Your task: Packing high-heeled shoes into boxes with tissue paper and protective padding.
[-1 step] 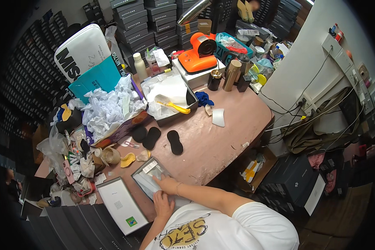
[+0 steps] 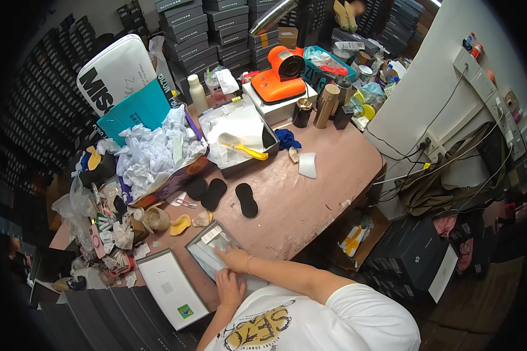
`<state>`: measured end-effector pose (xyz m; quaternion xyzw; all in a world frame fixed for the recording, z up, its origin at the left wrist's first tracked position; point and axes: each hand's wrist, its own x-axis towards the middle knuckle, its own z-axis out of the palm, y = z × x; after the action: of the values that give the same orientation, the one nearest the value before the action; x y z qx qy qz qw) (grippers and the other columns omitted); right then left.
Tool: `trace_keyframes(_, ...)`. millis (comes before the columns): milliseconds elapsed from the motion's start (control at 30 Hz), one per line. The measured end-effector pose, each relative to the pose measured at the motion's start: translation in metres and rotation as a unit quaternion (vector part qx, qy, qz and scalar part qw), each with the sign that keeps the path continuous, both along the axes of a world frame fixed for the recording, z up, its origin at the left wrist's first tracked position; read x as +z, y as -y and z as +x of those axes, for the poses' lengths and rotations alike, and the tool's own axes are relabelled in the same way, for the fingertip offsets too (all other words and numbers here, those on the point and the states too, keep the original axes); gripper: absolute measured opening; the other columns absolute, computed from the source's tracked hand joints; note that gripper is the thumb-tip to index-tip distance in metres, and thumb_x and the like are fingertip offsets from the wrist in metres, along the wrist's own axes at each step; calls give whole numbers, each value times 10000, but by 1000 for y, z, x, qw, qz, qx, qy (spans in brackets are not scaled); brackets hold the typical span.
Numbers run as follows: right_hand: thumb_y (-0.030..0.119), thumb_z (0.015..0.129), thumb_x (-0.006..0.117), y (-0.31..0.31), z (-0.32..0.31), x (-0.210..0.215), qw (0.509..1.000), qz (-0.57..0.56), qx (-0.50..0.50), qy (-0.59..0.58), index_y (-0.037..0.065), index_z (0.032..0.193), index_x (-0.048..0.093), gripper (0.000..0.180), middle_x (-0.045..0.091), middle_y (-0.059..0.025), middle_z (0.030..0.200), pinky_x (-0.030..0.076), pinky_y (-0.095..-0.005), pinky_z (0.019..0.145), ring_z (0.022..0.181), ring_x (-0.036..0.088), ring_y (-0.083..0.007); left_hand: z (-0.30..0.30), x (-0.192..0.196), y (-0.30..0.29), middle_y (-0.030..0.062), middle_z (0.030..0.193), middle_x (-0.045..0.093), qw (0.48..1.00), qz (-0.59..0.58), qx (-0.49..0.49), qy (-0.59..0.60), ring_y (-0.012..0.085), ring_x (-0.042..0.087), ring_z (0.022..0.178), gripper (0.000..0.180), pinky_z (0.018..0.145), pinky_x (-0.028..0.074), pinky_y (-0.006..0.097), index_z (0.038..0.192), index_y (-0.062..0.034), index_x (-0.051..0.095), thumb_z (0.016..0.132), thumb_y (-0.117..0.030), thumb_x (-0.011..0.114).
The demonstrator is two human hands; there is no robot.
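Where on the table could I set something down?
The pink table looks mostly bare between the right hand, rightmost black pad, white sheet and near edge. Its left end is crowded with crumpled paper and plastic bags.

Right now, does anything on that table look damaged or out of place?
Yes: the pink table looks scuffed and flaked along its near edge, as if worn. Crumpled white paper also heaps above the rim of its purple-sided box, which looks overfilled.

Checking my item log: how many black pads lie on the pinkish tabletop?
3: the left pad by the paper-filled box, the middle pad beside it, and the right pad farther right, apart. Others may be hidden.
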<state>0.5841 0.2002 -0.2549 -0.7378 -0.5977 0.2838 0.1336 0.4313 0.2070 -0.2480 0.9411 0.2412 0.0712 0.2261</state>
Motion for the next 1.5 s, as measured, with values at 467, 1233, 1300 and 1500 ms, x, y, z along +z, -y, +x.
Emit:
trace_keyframes(467, 153, 935, 491, 50, 77, 113, 865, 44, -21, -499, -24, 1394, 363, 508, 482, -158, 1359, 390, -307, 991, 1200, 485, -189, 2, 31, -1, 129, 1299, 491, 956, -233, 85, 156, 372, 487, 1165, 441, 949, 399, 474, 1231, -108, 550, 829, -287, 589)
trace_keyframes(1233, 303, 966, 529, 77, 29, 165, 766, 126, 36, -629, 69, 885, 520, 248, 447, 67, 775, 355, -204, 636, 710, 397, -40, -34, 67, -38, 151, 1262, 545, 502, -771, 192, 341, 297, 564, 1109, 657, 954, 464, 426, 1346, -75, 429, 896, -553, 453)
trace_keyframes(1300, 315, 945, 568, 79, 25, 166, 738, 99, 64, -665, 84, 838, 518, 260, 437, 80, 758, 343, -192, 628, 706, 386, -30, -37, 72, -43, 161, 1283, 528, 492, -785, 134, 351, 301, 552, 1126, 665, 972, 446, 436, 1354, -49, 413, 905, -539, 439)
trace_keyframes(1500, 309, 904, 629, 70, 16, 167, 673, 44, 186, -714, 61, 750, 540, 305, 475, 65, 709, 359, -206, 604, 680, 411, -41, -25, 95, -38, 170, 1316, 501, 503, -778, 87, 367, 301, 525, 1163, 661, 1010, 411, 449, 1361, -9, 392, 924, -505, 422)
